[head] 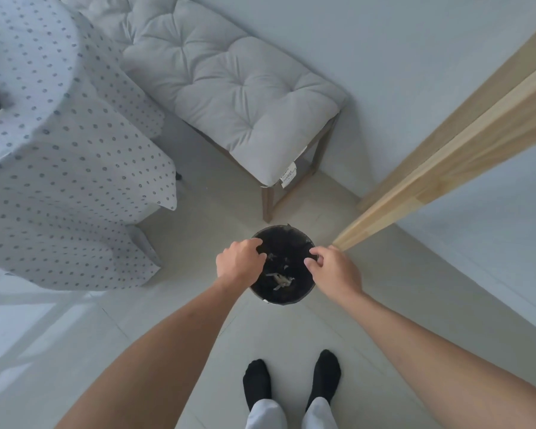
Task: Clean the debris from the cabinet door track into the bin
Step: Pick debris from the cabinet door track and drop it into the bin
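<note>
The bin [283,264] stands on the pale floor straight ahead of the person's feet, a round dark tub lined in black, its mouth facing up. A few pale scraps [279,280] lie on the near side of its bottom, with smaller bits scattered further in.

Both hands are over it, one on each side. The left hand [240,262] is at the left rim, fingers curled downward and close together, the tips on or just above the edge — I cannot tell whether they pinch the liner or only rest there. The right hand [333,269] is at the right rim, its fingers bent in toward the thumb as if pinching something small or the liner edge; whether anything is held is too small to make out.

The bin lies between the two hands and a little below them, so neither is clearly nearer — anything let go from either would drop inward, toward the middle.

Further out, a wooden frame [446,168] slants down so that its foot ends just right of the bin. Beyond stands a bench with a grey tufted cushion [229,97], and to the left a spotted cloth [59,168] hangs over a table. No cabinet track is in view.
</note>
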